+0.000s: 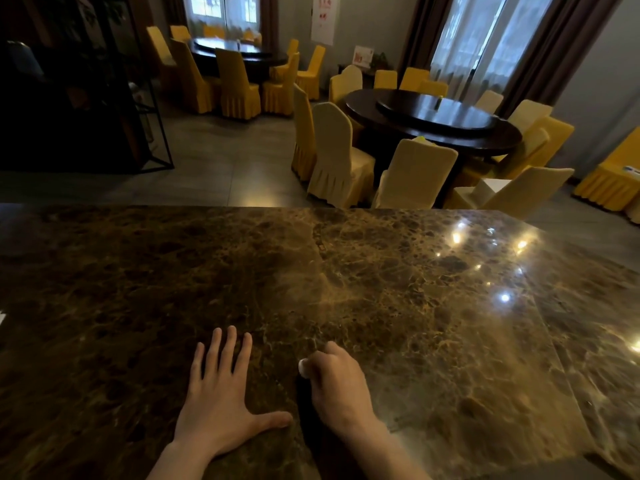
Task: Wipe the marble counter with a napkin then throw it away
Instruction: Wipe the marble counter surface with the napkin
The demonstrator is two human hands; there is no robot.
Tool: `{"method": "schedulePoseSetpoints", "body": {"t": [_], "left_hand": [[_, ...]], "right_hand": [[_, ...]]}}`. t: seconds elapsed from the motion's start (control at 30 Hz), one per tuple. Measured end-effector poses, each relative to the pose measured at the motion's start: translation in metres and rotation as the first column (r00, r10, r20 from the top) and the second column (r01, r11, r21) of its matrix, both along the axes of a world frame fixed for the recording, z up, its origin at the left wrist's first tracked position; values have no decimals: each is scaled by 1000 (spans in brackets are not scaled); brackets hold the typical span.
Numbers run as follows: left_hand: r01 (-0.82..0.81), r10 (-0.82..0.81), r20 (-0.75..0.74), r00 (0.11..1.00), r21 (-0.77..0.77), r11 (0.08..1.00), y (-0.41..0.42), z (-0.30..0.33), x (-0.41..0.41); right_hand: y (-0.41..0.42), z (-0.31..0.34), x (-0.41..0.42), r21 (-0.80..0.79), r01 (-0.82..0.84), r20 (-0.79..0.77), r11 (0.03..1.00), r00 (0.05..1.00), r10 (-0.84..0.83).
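While the left hand point(221, 396) lies flat on the marble tabletop point(398, 289), palm down with its fingers point(227, 344) spread and holding nothing, the right hand point(337, 386) sits just beside it, curled into a loose fist. A small white wad, which I take to be the napkin point(304, 368), peeks out at the thumb side of that fist, so the right fingers are closed around it. The wad appears to be pressed to, or very near, the stone at the near middle of the surface; the exact contact is hard to tell.

As for progress, the wiping seems to be under way rather than finished. The napkin is already in the hand and down at the tabletop, but it sits close to the near edge, and nothing shows which parts of the stone have been wiped. No streaks or wet marks are clear enough to judge; the bright spots at the right look like reflected lights. No bin is visible anywhere, so throwing the napkin away is yet to be done. Beyond the far edge stand round dining tables point(433, 123) and covered chairs point(332, 154).
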State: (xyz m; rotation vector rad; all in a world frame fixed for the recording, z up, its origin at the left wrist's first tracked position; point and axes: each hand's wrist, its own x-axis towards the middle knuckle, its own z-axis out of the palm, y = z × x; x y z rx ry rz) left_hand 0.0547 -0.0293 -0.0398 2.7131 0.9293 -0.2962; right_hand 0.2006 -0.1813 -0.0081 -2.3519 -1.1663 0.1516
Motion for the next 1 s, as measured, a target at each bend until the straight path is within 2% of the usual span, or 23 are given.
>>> {"method": "schedulePoseSetpoints", "body": {"t": [0.1, 0.23, 0.3, 0.4, 0.47, 0.53, 0.63, 0.73, 0.8, 0.9, 0.93, 1.0], "left_hand": [[-9, 9, 26, 1000, -3, 1000, 0, -2, 1], [-4, 4, 29, 1000, 4, 1000, 0, -2, -1], [2, -2, 22, 1000, 1, 1000, -1, -1, -1], [-9, 9, 57, 998, 0, 1000, -1, 0, -1], [1, -1, 43, 999, -1, 1000, 0, 0, -2], [-3, 3, 40, 999, -6, 1000, 0, -1, -1], [-5, 5, 38, 999, -6, 1000, -1, -2, 0], [1, -1, 25, 1000, 0, 1000, 0, -1, -2], [4, -4, 23, 1000, -9, 1000, 0, 0, -2], [-2, 3, 41, 999, -17, 1000, 0, 0, -3], [5, -4, 32, 999, -21, 1000, 0, 1, -3], [17, -16, 13, 1000, -32, 999, 1, 1, -3]], "right_hand": [[-10, 2, -2, 42, 1, 13, 999, 1000, -2], [-14, -10, -17, -10, -126, 59, 992, 990, 126], [-15, -7, -1, 16, -39, 83, 999, 996, 38], [-14, 4, 29, 14, 178, 74, 984, 981, -179], [-7, 7, 28, 0, 221, 96, 975, 971, -220], [1, 4, 4, 10, 153, 68, 988, 986, -153], [0, -8, -30, -30, -52, 31, 998, 998, 53], [-13, -8, -18, -50, -150, 48, 987, 987, 153], [-27, -5, -4, -54, -88, 69, 995, 993, 91], [-38, 1, 9, -15, 126, 75, 992, 989, -125], [-36, 2, 8, -3, 155, 75, 988, 985, -155], [-28, 2, -8, 14, 98, 21, 995, 995, -99]]}}
